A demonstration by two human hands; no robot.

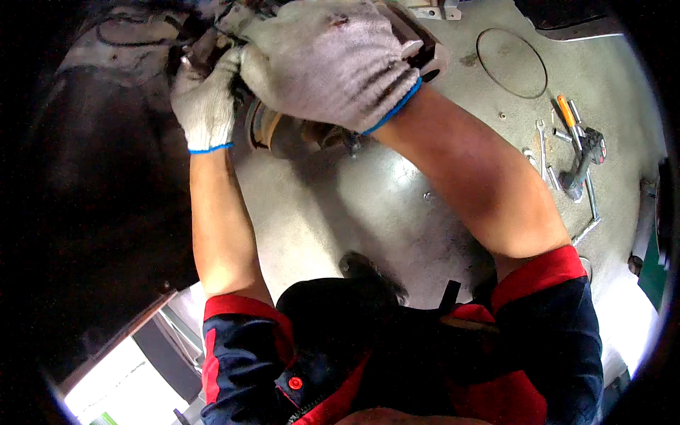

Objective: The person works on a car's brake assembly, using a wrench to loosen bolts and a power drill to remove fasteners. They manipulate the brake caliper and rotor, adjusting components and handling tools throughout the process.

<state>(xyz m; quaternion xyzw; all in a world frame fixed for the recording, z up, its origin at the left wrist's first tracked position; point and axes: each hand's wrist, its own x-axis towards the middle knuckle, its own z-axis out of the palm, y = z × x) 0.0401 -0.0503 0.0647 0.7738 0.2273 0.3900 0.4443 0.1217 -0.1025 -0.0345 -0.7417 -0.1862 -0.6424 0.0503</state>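
Both hands wear whitish knit gloves with blue cuffs and are raised to dark machinery in what looks like a vehicle's wheel well. My left hand is closed, fingers up, around a dark part whose kind I cannot make out. Just right of it, my right hand reaches across with its back toward me. Its fingers are curled against the dark parts, and the hand hides whatever they grip. Below the gloves, a round rusty-rimmed metal part, perhaps a brake disc, shows partly. A cylindrical part sticks out behind my right wrist.
A dark body panel fills the left side. On the grey floor at right lie an orange-handled tool, a wrench, a dark power tool and several sockets. A thin ring lies farther back.
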